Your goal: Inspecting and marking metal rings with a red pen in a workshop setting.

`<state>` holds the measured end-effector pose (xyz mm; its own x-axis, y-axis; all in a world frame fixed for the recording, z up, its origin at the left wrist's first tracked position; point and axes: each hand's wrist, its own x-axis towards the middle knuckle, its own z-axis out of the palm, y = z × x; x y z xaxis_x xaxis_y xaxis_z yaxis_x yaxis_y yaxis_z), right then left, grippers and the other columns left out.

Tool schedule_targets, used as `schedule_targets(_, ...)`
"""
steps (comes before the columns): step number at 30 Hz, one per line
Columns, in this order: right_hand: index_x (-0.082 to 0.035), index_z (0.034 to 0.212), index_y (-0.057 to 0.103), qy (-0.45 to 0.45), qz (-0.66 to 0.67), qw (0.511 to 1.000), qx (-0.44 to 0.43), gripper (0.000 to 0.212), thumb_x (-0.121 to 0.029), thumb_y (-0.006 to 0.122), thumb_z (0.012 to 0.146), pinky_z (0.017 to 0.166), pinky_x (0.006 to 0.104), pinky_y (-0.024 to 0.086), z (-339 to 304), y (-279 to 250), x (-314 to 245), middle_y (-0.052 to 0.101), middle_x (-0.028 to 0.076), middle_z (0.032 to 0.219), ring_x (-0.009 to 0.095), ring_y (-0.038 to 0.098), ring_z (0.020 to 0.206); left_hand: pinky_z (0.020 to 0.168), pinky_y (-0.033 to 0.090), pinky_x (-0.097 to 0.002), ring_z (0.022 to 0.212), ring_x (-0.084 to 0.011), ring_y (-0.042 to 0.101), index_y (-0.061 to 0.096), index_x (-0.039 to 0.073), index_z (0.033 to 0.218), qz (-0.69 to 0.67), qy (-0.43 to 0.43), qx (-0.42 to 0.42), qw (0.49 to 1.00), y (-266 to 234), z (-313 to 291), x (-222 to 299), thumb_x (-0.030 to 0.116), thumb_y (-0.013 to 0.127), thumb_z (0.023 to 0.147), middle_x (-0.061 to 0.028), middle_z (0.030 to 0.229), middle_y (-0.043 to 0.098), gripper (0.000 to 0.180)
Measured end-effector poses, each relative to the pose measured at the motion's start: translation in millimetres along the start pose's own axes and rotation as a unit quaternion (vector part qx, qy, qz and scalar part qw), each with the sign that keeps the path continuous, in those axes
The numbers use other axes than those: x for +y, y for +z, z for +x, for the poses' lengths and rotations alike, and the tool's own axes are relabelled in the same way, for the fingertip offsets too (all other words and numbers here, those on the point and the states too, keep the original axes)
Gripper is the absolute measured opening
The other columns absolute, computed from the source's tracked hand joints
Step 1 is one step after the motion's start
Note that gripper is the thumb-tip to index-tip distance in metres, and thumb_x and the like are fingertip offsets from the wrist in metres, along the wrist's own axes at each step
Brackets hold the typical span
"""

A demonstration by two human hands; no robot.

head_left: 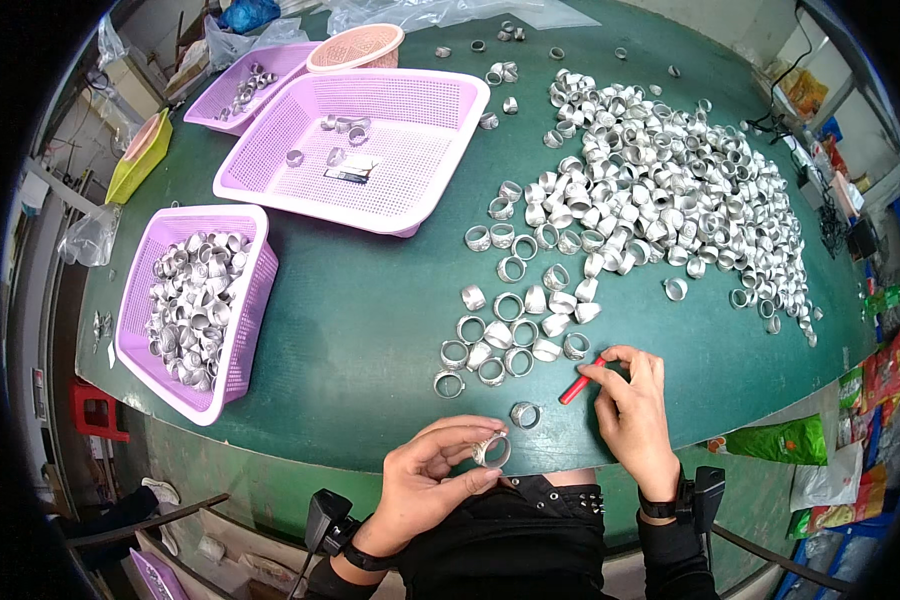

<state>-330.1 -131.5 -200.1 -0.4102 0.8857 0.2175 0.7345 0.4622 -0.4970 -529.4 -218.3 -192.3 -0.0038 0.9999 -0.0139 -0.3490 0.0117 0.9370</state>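
Between the thumb and fingers of my left hand (pixel 428 478) is a silver metal ring (pixel 494 452), held up at the table's near edge with its opening showing. My right hand (pixel 634 408) pinches a slim red stick (pixel 576 388), like a marker or small tool; its exact kind does not show. The stick points down and left, close to the tabletop. A loose ring (pixel 525 415) lies on the table between my two hands. Just beyond is a loose group of similar rings (pixel 508 307), which runs into a large heap of rings (pixel 660 190) at the right.
A lilac basket (pixel 255 345) full of rings stands at the left. Behind it, a larger lilac basket (pixel 440 165) holds a few rings and a small card. Another lilac basket (pixel 205 105) and a pink round basket (pixel 356 48) sit farther back. Bags (pixel 780 442) hang at the right.
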Motion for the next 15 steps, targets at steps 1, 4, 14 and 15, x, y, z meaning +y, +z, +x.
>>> schedule_targets(1,-0.009,0.088,0.058,-0.002,0.002,1.0,0.007,0.032,0.005,0.053,0.059,0.075,0.0352,0.036,0,-1,0,0.047,0.01,0.093,0.029,0.041,0.085,0.085,0.043,-0.0328,0.1,-0.0231,0.048,0.049,-0.007,0.098,0.0,0.0,0.0,1.0,1,0,1,-0.014,0.056,0.068,-0.0177,0.108,0.045,0.032)
schedule_targets(4,-0.008,0.085,0.058,-0.006,-0.013,1.0,0.004,0.026,0.002,0.056,0.06,0.074,0.0333,0.037,-1,-4,2,0.047,0.009,0.091,0.027,0.042,0.085,0.085,0.043,-0.0328,0.1,-0.0236,0.048,0.048,-0.008,0.1,-0.02,-0.018,-0.01,1.0,2,1,2,-0.015,0.054,0.068,-0.019,0.11,0.044,0.033)
schedule_targets(14,0.0,0.077,0.051,-0.139,-0.127,0.977,-0.1,0.014,-0.003,0.057,0.065,0.064,0.0321,0.039,14,-31,8,0.047,0.007,0.079,0.023,0.045,0.075,0.077,0.042,-0.0303,0.085,-0.0215,0.054,0.058,0.001,0.087,0.425,0.075,0.005,0.902,-12,3,-4,0.0,0.067,0.059,-0.0084,0.094,0.059,0.03)
schedule_targets(15,0.0,0.077,0.051,-0.139,-0.126,0.977,-0.102,0.014,-0.003,0.057,0.065,0.064,0.0321,0.039,13,-30,9,0.047,0.007,0.079,0.023,0.045,0.075,0.075,0.041,-0.0293,0.084,-0.0214,0.054,0.059,0.002,0.086,0.443,0.071,0.006,0.894,-13,3,-6,0.001,0.066,0.059,-0.0059,0.094,0.06,0.028)
